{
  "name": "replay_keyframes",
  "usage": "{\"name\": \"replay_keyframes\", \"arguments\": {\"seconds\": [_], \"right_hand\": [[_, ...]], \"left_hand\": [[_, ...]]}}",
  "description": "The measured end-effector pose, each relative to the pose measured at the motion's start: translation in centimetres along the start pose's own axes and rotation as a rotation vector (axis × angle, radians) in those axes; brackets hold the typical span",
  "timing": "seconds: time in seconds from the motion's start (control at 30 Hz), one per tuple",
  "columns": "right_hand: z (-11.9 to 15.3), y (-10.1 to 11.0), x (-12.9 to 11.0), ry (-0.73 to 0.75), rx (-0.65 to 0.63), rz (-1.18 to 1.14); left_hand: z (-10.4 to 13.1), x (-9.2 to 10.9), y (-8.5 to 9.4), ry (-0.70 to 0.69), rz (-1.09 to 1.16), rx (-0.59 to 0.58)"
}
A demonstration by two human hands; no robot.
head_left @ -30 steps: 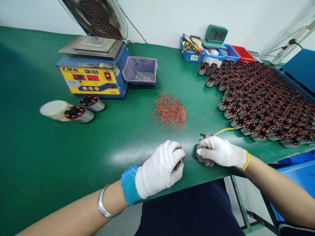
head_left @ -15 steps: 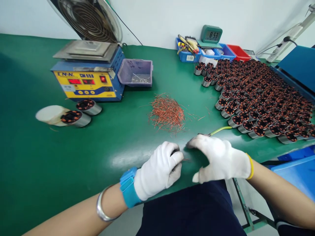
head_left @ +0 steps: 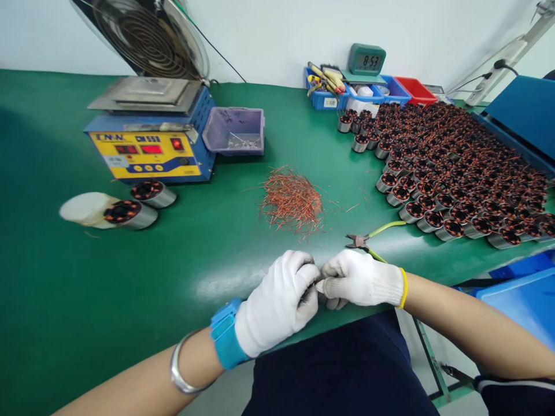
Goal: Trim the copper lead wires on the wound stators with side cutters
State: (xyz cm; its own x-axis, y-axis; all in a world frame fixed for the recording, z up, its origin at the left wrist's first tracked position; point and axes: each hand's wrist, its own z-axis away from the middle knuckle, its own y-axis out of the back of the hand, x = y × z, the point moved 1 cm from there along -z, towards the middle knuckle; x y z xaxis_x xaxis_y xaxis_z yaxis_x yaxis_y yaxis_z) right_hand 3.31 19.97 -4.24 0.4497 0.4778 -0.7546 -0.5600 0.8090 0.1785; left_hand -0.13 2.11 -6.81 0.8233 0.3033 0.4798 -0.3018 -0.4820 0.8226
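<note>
Head view: left hand (head_left: 284,300) and right hand (head_left: 358,279) meet over the counter (head_left: 182,260), each grip curled closed, contents hidden; pliers (head_left: 359,241) lie just beyond.

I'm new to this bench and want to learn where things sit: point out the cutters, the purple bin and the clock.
Cutters (head_left: 358,241): head view, on the metal head.
Purple bin (head_left: 252,121): head view, on the inner back wall.
Clock (head_left: 367,60): head view, on the display.
</note>
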Motion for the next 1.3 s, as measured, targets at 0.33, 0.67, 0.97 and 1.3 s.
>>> {"name": "replay_keyframes", "arguments": {"seconds": [0.33,0.67,0.97,1.3], "right_hand": [[1.0,-1.6,-0.4,0.012,0.219,0.294],[0.8,-3.1,0.9,0.310,0.443,0.481],[2.1,-2.7,1.3,0.660,0.466,0.234],[1.6,-3.4,2.6,0.416,0.164,-0.444]], "left_hand": [[0.1,0.7,1.2,0.069,0.042,-0.067],[0.2,-1.6,1.7,0.199,0.498,-0.085],[-0.3,-1.5,4.1,0.697,1.042,-0.500],[1.3,1.5,5.5,-0.066,0.406,-0.033]]}}
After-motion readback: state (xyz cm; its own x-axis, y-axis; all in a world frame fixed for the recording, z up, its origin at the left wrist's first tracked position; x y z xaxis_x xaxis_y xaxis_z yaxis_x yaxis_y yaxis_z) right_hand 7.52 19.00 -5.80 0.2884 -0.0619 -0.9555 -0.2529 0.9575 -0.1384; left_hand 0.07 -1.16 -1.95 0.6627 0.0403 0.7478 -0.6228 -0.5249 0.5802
